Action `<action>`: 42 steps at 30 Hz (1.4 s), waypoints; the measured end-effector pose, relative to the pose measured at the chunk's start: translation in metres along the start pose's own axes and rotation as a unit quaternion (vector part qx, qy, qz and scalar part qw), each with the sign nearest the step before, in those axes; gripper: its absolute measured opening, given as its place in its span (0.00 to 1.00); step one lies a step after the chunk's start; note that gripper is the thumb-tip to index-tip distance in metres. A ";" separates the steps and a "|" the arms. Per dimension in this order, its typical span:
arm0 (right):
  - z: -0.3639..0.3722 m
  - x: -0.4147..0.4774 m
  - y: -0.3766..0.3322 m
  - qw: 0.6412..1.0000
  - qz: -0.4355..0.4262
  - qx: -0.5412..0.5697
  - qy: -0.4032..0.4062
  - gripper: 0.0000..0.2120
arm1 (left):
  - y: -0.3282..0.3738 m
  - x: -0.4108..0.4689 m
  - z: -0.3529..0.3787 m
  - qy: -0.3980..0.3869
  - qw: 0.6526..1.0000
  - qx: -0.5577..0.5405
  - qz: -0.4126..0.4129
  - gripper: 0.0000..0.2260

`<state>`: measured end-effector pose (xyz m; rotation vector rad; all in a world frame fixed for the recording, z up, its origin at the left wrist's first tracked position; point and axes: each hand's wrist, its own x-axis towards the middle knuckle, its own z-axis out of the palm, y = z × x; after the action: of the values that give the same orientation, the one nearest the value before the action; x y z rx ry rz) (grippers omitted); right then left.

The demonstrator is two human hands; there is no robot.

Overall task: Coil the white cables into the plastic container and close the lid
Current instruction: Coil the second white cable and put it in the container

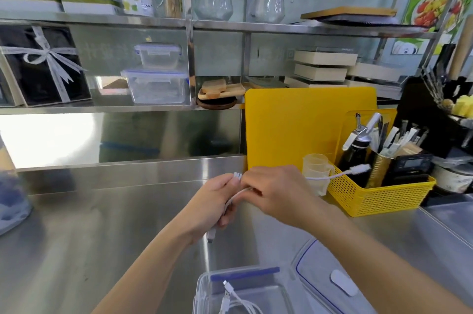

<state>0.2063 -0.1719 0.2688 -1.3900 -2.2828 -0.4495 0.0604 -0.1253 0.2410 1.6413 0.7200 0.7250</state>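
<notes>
Hands, left [212, 201] and right [273, 193], pinch thin white cable [236, 196]; loose tail could snag yellow mesh basket [378, 196], undoing coil.

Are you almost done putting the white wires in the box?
Partway. One white cable already lies in the open plastic container. Both hands, left hand and right hand, are coiling a second cable, whose loose end trails over the yellow basket. That coil must go in, and the lid beside the container is not on yet.
</notes>
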 end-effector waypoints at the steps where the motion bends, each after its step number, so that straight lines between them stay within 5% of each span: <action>1: -0.001 0.000 0.005 0.999 0.027 0.024 0.007 0.17 | -0.001 0.000 0.000 -0.016 1.000 -0.012 -0.014 0.17; 7: 0.003 -0.004 0.020 0.945 0.134 0.291 -0.063 0.18 | 0.003 -0.004 -0.010 -0.123 0.978 -0.141 -0.093 0.17; 9: 0.005 -0.006 0.018 0.923 0.139 0.348 -0.090 0.11 | 0.005 -0.005 -0.014 -0.130 0.974 -0.156 -0.103 0.17; 14: 0.013 -0.008 0.013 0.885 0.211 0.413 -0.042 0.13 | 0.009 -0.001 -0.017 0.017 0.968 -0.241 -0.066 0.18; 19: 0.018 -0.010 0.005 0.833 0.252 0.492 -0.034 0.10 | 0.011 0.004 -0.011 0.108 0.974 -0.196 -0.024 0.16; 22: 0.020 -0.014 0.005 0.825 0.255 0.501 -0.057 0.21 | 0.014 0.002 -0.015 0.049 0.988 -0.141 -0.044 0.16; 26: 0.019 -0.022 0.005 0.823 0.212 0.517 -0.101 0.06 | 0.013 -0.001 -0.024 -0.056 0.987 -0.109 -0.106 0.16; 31: 0.029 -0.023 0.006 0.781 0.288 0.551 -0.061 0.11 | 0.001 0.003 -0.013 0.042 0.993 -0.109 -0.026 0.09; 37: 0.023 -0.024 0.011 0.829 0.286 0.471 -0.097 0.11 | -0.008 0.009 -0.016 0.166 0.982 -0.081 0.038 0.09; 40: 0.015 -0.024 0.016 0.899 0.248 0.292 -0.212 0.12 | -0.010 0.012 -0.016 0.203 0.977 -0.051 0.034 0.09; 42: 0.010 -0.023 0.016 0.902 0.238 0.242 -0.269 0.13 | -0.012 0.012 -0.012 0.212 0.976 0.005 0.044 0.08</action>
<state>0.2277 -0.1773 0.2493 -1.8554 -2.0876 0.6921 0.0576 -0.1064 0.2323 1.5493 0.9563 1.1567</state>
